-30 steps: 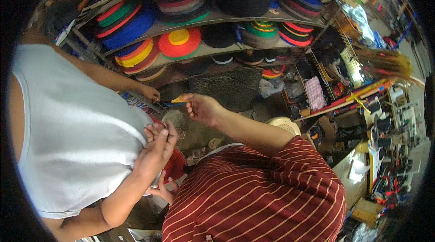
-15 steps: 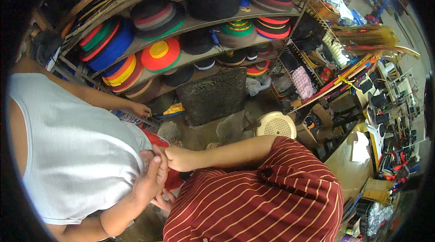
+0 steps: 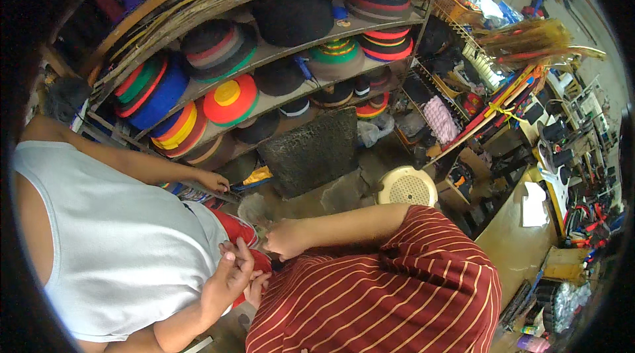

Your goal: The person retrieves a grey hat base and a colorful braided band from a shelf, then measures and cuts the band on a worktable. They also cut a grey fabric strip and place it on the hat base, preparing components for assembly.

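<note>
In front of my maroon striped shirt, my right hand (image 3: 288, 238) is closed, its fingers curled in; anything inside it is too small or hidden to name. Lower down, my left hand (image 3: 256, 288) shows only bent fingers at the shirt's edge, drawn together, with the rest covered by cloth. Close to both, on the left, is another person's raised hand (image 3: 229, 275), fingers bent and thumb up. That person wears a pale grey sleeveless top (image 3: 126, 240) and red shorts (image 3: 236, 226). Their other hand (image 3: 215, 182) hangs beside the shelving.
Shelves (image 3: 278, 55) of stacked coloured hats (image 3: 228, 98) stand ahead. A dark textured board (image 3: 311, 151) leans below them. Nearby is a cream perforated stool (image 3: 408, 188). A worktable (image 3: 509, 237) with a white piece (image 3: 533, 205) and crowded tools lies to the right.
My right hand has drawn away to the right from the other person's hand, which it overlapped before. My left hand has shifted slightly right. The view has tilted a little.
</note>
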A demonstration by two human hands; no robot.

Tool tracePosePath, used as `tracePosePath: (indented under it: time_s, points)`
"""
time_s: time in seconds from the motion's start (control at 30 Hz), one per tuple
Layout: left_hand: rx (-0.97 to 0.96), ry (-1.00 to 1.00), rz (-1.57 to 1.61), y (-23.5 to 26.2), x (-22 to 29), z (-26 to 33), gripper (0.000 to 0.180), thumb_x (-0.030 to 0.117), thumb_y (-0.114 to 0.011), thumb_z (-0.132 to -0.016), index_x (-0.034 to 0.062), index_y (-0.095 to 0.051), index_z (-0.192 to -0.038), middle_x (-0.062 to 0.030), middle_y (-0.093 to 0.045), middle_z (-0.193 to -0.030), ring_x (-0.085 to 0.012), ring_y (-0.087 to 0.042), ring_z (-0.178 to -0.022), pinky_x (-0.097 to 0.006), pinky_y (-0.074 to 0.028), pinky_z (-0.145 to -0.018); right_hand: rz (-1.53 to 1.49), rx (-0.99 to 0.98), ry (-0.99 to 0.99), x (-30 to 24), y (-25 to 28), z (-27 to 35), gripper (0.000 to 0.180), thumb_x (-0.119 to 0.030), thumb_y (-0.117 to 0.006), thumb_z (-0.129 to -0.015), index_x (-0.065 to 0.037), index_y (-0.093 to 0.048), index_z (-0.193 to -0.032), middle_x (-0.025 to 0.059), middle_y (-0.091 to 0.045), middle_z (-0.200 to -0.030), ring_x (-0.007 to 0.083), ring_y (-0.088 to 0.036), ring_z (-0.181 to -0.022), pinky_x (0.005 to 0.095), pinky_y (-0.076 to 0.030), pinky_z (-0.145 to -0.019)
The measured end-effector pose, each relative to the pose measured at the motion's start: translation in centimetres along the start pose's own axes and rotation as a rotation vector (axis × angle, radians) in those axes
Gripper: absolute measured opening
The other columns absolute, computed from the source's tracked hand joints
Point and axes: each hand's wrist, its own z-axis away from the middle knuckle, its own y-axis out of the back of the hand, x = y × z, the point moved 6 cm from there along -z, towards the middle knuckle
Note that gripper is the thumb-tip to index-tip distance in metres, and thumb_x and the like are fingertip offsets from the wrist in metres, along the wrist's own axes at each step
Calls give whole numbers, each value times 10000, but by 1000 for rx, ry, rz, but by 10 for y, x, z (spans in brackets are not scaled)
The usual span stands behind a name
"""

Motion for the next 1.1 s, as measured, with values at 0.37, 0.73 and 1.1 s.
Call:
tracePosePath:
  time_s: [0.37, 0.73, 1.1]
  points:
    - [-7, 4, 9, 3, -15, 6, 294, 72, -513, -898, -19, -503, -1177, -104, -593, -976, -155, -533, -977, -254, -375, -912, 4, -22, 196, -18, -13, -17, 386, -296, -678, -701, -18, -586, -954, 185, -643, -877, 360, -627, -838, 469, -505, -716]
    - [-150, 7, 2, -21, -27, -3, 304, 82, -550, -887, -52, -514, -1157, -90, -564, -974, -135, -524, -950, -233, -391, -878, -43, -130, 194, -28, -8, -12, 425, -310, -690, -676, -4, -604, -958, 206, -645, -867, 369, -621, -834, 470, -494, -723]
    - [-264, 353, 1112, -1, 72, -40, 275, 83, -525, -887, 18, -530, -1154, -69, -573, -859, -175, -561, -816, -252, -438, -730, -41, -150, 230, -30, -9, -8, 410, -211, -720, -693, 12, -545, -990, 211, -630, -886, 380, -612, -839, 464, -492, -731]
